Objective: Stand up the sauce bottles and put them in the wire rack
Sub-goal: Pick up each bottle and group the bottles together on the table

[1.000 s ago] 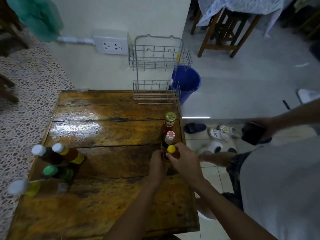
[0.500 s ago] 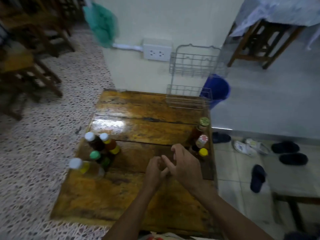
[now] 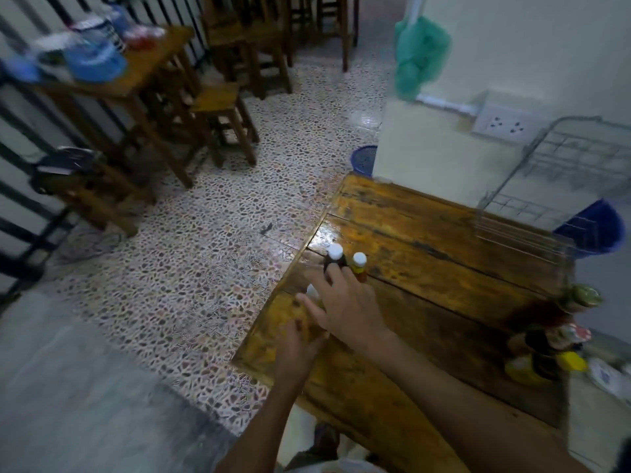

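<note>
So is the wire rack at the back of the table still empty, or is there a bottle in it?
Empty, as far as shows: the wire rack has nothing in either shelf, though it is blurred and its right side is cut off.

Dim indoor light; a bright glare patch lies on the table [image 3: 327,233] just beyond my fingers [image 3: 333,279]. Motion blur smears everything right of them, and the edges bend.
</note>
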